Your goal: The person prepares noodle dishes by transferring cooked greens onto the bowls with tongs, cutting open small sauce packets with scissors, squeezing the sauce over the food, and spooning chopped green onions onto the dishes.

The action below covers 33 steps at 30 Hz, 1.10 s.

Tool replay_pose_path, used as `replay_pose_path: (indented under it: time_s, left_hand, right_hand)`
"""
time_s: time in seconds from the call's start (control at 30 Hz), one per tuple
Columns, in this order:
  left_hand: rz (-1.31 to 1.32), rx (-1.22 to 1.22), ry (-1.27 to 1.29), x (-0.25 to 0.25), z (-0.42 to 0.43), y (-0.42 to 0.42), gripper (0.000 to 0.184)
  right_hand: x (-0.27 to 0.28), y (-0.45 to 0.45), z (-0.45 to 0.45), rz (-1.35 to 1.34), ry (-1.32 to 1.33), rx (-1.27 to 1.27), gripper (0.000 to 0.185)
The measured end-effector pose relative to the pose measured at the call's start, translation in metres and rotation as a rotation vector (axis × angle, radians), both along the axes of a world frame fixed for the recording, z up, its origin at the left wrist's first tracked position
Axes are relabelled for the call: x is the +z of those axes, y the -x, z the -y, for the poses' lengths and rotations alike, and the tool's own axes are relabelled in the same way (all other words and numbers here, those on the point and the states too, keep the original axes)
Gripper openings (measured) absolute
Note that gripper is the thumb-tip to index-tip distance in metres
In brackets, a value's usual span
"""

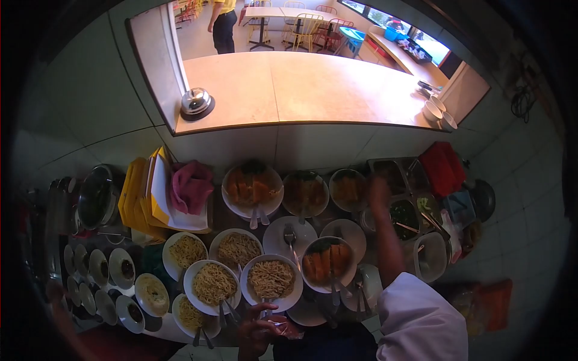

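Note:
My left hand (257,330) is at the bottom centre, fingers curled round a small reddish item (286,328) with a shiny patch, just below a bowl of noodles (271,279). Further up, my right hand (379,191) reaches between a bowl with orange slices (347,190) and a metal tray of toppings (394,179); its fingers are dim and blurred, and what they touch is unclear. Another bowl with orange slices and greens (328,265) is left of my right forearm. Two more such bowls (252,188) (306,192) line the back.
Noodle bowls (212,285) and small sauce bowls (122,268) crowd the left. A pink cloth (191,186) lies by yellow folders (137,195). A bell (197,103) sits on the serving ledge (271,90); beyond stands a person (224,27). A dim arm (62,313) shows lower left.

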<state>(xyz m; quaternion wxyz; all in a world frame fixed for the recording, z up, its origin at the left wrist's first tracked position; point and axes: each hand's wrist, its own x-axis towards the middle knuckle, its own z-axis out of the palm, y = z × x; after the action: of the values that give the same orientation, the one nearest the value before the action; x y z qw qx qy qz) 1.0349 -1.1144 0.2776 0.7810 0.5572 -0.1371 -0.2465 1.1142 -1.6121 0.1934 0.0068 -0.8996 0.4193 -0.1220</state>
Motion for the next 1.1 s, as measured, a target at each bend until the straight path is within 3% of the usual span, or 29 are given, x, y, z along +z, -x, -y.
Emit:
replay_pose_path:
  time_s: [0.1, 0.17, 0.33, 0.4, 0.5, 0.57, 0.7, 0.83, 0.9, 1.0, 1.07, 1.1]
  left_hand:
    - [0.088, -0.009, -0.021, 0.003, 0.004, 0.0, 0.015]
    - [0.086, -0.029, -0.02, 0.005, 0.011, 0.0, 0.015]
    - [0.102, -0.069, -0.067, 0.004, 0.019, 0.002, 0.014]
    - [0.259, -0.106, -0.037, 0.0, 0.017, 0.001, 0.014]
    - [0.161, -0.087, -0.009, -0.001, 0.018, 0.006, 0.014]
    - [0.111, -0.087, -0.008, -0.007, 0.015, 0.009, 0.014]
    - [0.094, -0.097, -0.004, -0.007, 0.015, 0.01, 0.015]
    - [0.081, -0.099, 0.008, -0.001, 0.021, 0.008, 0.014]
    - [0.233, -0.096, -0.018, 0.006, 0.027, 0.003, 0.014]
    - [0.224, -0.092, -0.109, 0.001, 0.035, 0.0, 0.015]
    - [0.142, -0.084, -0.157, 0.019, 0.056, -0.014, 0.021]
    - [0.164, -0.057, -0.167, 0.024, 0.072, -0.024, 0.023]
  right_hand:
    - [0.006, 0.011, 0.017, -0.063, 0.019, -0.022, 0.015]
    - [-0.015, 0.008, 0.033, -0.242, -0.001, 0.06, 0.015]
    - [-0.075, 0.003, 0.063, -0.187, 0.045, 0.169, 0.021]
    - [-0.089, 0.002, 0.07, -0.138, 0.062, 0.196, 0.027]
    - [-0.088, -0.003, 0.069, -0.156, 0.045, 0.217, 0.03]
    - [-0.054, -0.003, 0.044, -0.152, 0.063, 0.182, 0.017]
    - [-0.022, -0.005, 0.022, -0.206, 0.056, 0.203, 0.019]
    - [-0.028, -0.02, 0.01, -0.211, 0.005, 0.298, 0.022]
    - [-0.031, -0.023, 0.0, -0.228, -0.036, 0.331, 0.022]
    - [0.002, -0.013, -0.024, -0.13, -0.033, 0.359, 0.02]
    - [0.053, 0.008, -0.051, 0.416, -0.059, 0.461, 0.027]
    - [0.074, 0.024, -0.064, 0.41, -0.068, 0.465, 0.027]
